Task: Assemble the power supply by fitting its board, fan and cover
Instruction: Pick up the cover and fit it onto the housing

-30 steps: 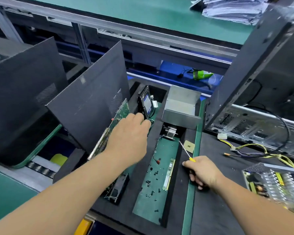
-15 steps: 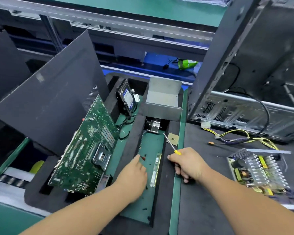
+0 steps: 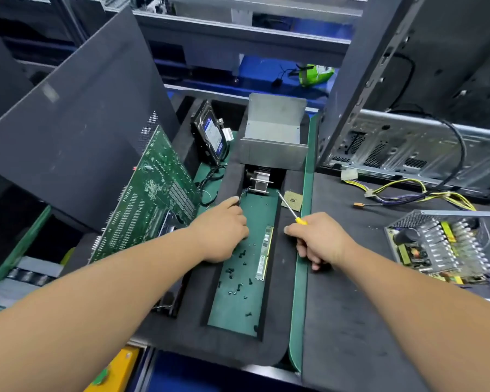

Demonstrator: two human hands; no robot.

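The left hand [image 3: 224, 233] is reaching down into the green-floored foam tray [image 3: 277, 278] among the loose black screws [image 3: 239, 254], fingers curled under, though whether it is pinching one is hard to tell. The right hand [image 3: 318, 240] is gripping a yellow-handled screwdriver [image 3: 290, 209], shaft pointing away. The open power supply [image 3: 439, 244] is sitting well apart on the black mat [image 3: 351, 321], right of that hand.
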